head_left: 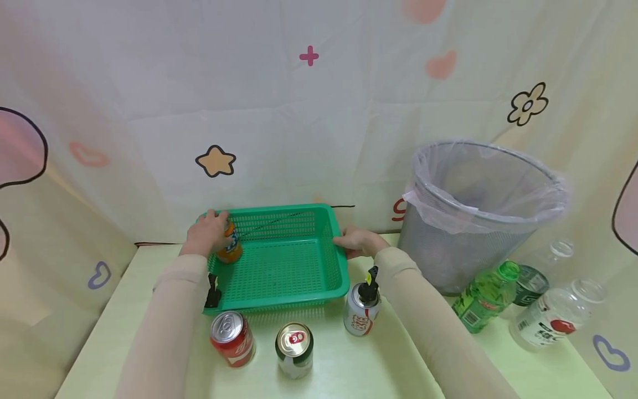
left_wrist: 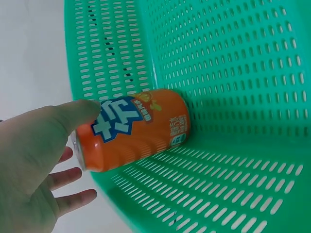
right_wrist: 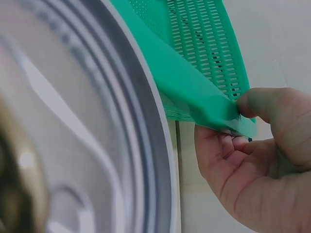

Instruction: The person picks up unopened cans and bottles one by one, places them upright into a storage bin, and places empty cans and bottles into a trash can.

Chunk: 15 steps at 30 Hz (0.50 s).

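In the back left corner of the green plastic basket point(head_left: 279, 302) stands an orange Fanta-style soda can point(left_wrist: 141, 131). My left hand point(head_left: 208, 230) is at its upper part, the thumb lying over the blue label and the other fingers on the far side, partly hidden by the can. At the basket's right side, my right hand point(head_left: 360, 243) pinches the rim, thumb on top and fingers curled beneath. Before the basket stand a red cola can point(head_left: 233, 339), a dark green and white can point(head_left: 294, 352) and a silver-white can point(head_left: 360, 313), the last one below my right forearm.
Right of the basket stands a mesh bin point(head_left: 443, 255) lined with a clear bag. Beside it are a green plastic bottle point(head_left: 483, 299), a clear bottle with a dark label point(head_left: 530, 285) and a clear wide-mouthed bottle point(head_left: 550, 321). A patterned curtain point(head_left: 279, 111) hangs behind.
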Tool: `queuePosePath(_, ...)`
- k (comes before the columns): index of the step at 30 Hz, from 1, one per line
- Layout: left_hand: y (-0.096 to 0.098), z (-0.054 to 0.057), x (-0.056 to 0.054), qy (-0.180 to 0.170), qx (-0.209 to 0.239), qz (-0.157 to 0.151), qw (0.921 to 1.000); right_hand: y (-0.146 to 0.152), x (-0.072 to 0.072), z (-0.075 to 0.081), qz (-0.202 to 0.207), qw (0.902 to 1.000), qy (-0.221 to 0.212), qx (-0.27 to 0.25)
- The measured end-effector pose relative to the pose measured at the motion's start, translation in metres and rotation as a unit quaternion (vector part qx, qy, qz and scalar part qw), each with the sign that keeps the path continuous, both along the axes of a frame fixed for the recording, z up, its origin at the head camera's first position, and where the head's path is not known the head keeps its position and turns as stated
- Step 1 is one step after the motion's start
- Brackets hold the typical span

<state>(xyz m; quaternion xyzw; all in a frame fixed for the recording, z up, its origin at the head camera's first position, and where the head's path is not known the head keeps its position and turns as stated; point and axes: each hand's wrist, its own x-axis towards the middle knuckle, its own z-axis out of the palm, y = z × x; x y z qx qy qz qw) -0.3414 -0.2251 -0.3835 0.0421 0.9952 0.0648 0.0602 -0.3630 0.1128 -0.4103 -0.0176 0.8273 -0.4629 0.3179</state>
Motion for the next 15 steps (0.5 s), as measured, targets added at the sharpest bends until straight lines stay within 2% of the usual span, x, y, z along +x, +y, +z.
queuePosePath(9,-0.004,0.007,0.008,0.013,-0.018,-0.036,0.9991,0.001,0.001,0.002,0.000,1.0000,0.004,0.003)
queuePosePath(15,-0.007,0.012,0.014,0.039,-0.040,-0.058,0.9968,0.000,0.002,0.002,0.005,1.0000,0.005,0.002)
